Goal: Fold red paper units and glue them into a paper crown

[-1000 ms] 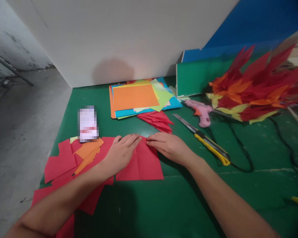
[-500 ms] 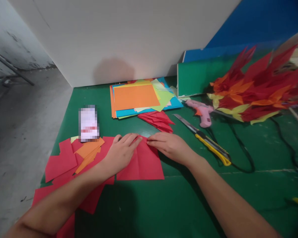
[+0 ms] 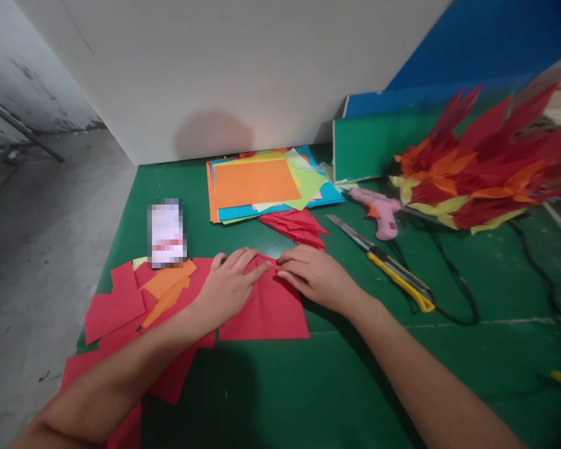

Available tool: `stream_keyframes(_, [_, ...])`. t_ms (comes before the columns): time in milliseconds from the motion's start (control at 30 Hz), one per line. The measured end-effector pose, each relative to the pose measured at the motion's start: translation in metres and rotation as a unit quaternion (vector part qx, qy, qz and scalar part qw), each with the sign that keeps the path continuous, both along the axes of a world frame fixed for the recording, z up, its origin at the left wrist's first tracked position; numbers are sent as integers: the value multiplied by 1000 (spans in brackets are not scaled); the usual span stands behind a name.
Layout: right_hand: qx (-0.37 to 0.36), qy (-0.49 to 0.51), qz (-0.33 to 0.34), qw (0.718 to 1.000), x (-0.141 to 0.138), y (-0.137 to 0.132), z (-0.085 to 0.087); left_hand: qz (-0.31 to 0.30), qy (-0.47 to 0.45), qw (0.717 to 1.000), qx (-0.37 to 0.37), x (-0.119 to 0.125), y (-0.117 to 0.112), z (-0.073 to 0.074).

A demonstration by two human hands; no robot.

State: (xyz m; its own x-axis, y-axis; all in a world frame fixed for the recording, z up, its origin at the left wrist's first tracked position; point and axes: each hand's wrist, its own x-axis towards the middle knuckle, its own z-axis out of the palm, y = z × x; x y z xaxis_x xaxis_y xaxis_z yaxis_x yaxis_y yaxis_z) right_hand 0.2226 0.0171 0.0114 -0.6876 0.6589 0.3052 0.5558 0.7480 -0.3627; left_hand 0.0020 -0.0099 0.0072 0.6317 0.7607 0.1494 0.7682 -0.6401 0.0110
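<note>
A creased sheet of red paper lies on the green table in front of me. My left hand rests on its upper left part, fingers stretched out and pressing it down. At the sheet's upper right edge, my right hand has its fingers bent together in a pinch on the paper; the fingertips are partly hidden. Just beyond my hands lies a bundle of folded red paper pieces. More red paper and orange scraps lie to the left, partly under my left forearm.
A stack of coloured paper lies at the back. To the right are a yellow utility knife with its blade out, a pink glue gun with a black cord, and red-orange paper flowers. A blurred phone-like object lies left.
My right hand's fingers have shifted slightly at the sheet's top edge. The left index finger has moved a little, spreading from the others. The paper has hardly moved.
</note>
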Motion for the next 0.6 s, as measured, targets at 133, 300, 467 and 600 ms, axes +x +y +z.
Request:
stream_keyframes(133, [-9, -2, -53, 999, -9, -1, -6, 4, 12, 1000, 0, -1, 0, -1])
stream_keyframes(300, [-8, -20, -66, 998, -12, -1, -10, 4, 18, 1000, -12, -1, 0, 1])
stream_keyframes(467, [11, -49, -47, 998, -10, 1, -10, 8, 14, 1000, -17, 1, 0, 2])
stream_keyframes(600, [28, -62, -34, 997, -7, 2, -10, 16, -3, 1000, -12, 1, 0, -1])
